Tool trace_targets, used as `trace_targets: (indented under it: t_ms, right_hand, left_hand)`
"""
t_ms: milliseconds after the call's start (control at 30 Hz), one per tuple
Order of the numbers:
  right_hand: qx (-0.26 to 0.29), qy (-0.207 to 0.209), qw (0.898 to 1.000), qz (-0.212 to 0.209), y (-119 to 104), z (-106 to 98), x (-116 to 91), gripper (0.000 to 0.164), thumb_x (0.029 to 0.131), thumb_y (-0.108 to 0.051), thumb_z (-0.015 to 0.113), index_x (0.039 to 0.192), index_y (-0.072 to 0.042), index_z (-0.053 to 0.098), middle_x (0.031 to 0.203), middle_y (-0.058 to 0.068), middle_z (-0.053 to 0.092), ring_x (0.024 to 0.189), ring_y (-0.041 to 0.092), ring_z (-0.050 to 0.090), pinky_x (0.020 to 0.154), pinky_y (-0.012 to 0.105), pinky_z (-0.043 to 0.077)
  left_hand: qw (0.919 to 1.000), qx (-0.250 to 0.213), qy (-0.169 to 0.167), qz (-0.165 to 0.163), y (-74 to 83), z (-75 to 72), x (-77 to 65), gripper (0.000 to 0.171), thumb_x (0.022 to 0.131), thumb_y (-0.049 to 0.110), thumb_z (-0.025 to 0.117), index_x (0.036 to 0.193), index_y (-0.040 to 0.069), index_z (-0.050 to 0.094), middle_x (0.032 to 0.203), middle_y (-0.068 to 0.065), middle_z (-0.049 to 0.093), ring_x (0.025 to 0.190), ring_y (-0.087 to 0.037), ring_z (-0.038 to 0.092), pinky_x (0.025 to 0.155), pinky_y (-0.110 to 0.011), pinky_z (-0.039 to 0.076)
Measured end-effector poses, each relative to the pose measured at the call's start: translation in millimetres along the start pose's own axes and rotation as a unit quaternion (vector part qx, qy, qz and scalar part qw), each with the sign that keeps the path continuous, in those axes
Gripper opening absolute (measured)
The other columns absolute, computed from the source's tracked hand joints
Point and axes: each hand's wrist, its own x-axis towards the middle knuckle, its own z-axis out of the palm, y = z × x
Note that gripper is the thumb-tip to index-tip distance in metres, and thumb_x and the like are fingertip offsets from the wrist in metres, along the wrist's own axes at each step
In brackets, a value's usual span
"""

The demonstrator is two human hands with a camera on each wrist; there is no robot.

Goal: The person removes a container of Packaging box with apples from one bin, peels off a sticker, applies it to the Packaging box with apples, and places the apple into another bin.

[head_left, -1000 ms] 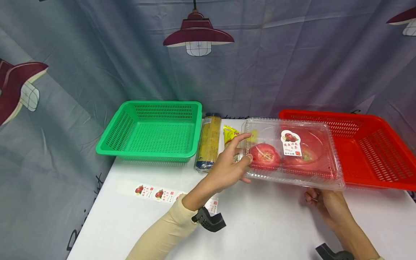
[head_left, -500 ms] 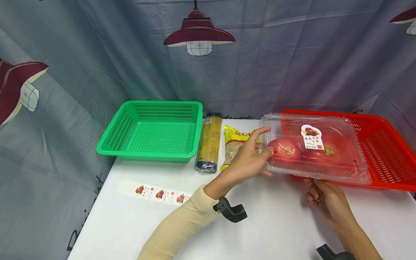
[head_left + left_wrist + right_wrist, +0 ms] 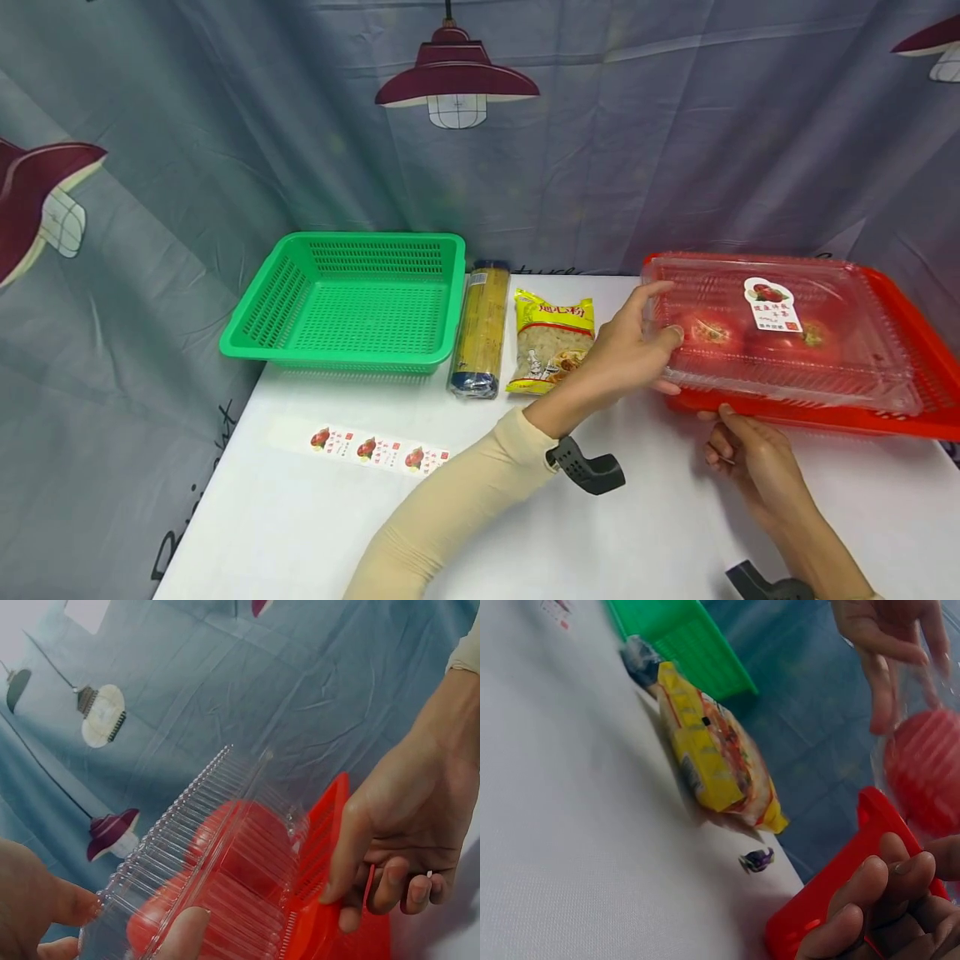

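My left hand (image 3: 626, 350) grips the left end of a clear plastic fruit box (image 3: 847, 308), thumb on top of it. Inside are red apples (image 3: 707, 331), and an apple label (image 3: 772, 305) sits on the lid. The box hangs over the red basket (image 3: 787, 411) and covers most of its opening. At the basket's front rim, my right hand (image 3: 761, 458) pinches the edge between thumb and curled fingers. The left wrist view shows the thumb (image 3: 346, 859) on that red rim. In the right wrist view, the curled fingers (image 3: 877, 892) overlap the basket.
To the left stands a green basket (image 3: 341, 367). A pack of noodles (image 3: 480, 333) and a yellow-topped bag (image 3: 555, 342) lie between the baskets. A strip of apple labels (image 3: 378, 450) lies on the white table (image 3: 300, 533). A grey curtain (image 3: 600, 183) hangs behind.
My left hand has carried the fruit box to the right, from beside the red basket to over it, uncovering the yellow-topped bag. The right hand has stayed in place.
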Motion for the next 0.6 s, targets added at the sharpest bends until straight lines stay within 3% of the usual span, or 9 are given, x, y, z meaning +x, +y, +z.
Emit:
trace_targets:
  t_ms: [267, 467, 600]
  right_hand:
    - [-0.015, 0.011, 1.000, 0.006, -1.7, 1.1, 0.2, 0.033, 0.105, -0.029, 0.046, 0.101, -0.012, 0.073, 0.067, 0.005, 0.045, 0.062, 0.019, 0.055, 0.058, 0.029, 0.046]
    - [-0.010, 0.013, 1.000, 0.005, -1.8, 1.3, -0.1, 0.033, 0.105, -0.029, 0.047, 0.101, -0.012, 0.074, 0.066, 0.005, 0.044, 0.061, 0.019, 0.055, 0.058, 0.028, 0.047]
    - [-0.001, 0.014, 1.000, 0.004, -1.8, 2.0, 0.5, 0.032, 0.105, -0.029, 0.048, 0.100, -0.010, 0.074, 0.066, 0.005, 0.044, 0.061, 0.019, 0.054, 0.059, 0.028, 0.047]
  left_hand:
    - [0.9982, 0.056, 0.020, -0.005, -2.4, 25.7, 15.0, 0.053, 0.097, 0.013, 0.059, 0.140, 0.042, 0.044, 0.107, -0.005, 0.058, 0.043, -0.019, 0.063, 0.045, -0.033, 0.053]
    - [0.9983, 0.050, 0.028, -0.008, -4.4, 41.0, 24.8, 0.054, 0.097, 0.011, 0.058, 0.140, 0.039, 0.043, 0.128, 0.002, 0.052, 0.041, -0.019, 0.061, 0.044, -0.034, 0.053]
    - [0.9985, 0.040, 0.034, -0.016, -8.1, 49.9, 30.5, 0.053, 0.097, 0.010, 0.058, 0.140, 0.037, 0.044, 0.129, 0.004, 0.051, 0.042, -0.020, 0.061, 0.044, -0.034, 0.053]
